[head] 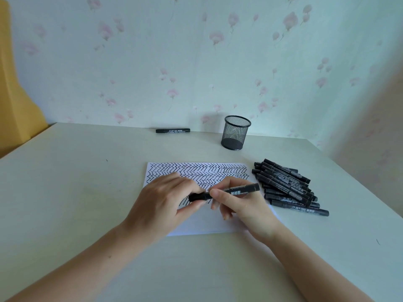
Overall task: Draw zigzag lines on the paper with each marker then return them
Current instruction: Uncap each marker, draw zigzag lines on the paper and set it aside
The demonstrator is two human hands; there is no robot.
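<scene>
Two bare arms coming in from 6 o'clock, meeting over the paper (202, 225). Left hand (162, 203) curled round the cap end of one black marker (226, 191), right hand (242, 203) pinching its barrel with thumb and fingers. Marker lying almost flat, a little above the sheet, fat end pointing to 3 o'clock, white print along its side. White paper at the middle of the table (76, 192), top half filled with rows of black zigzag lines, bottom part blank. Pile of black markers (287, 186) at 3 o'clock, just beside the paper. Black mesh cup (236, 132) at 12 o'clock, standing up. Lone marker (172, 130) at 11 o'clock, by the flowered wall (196, 51).
</scene>
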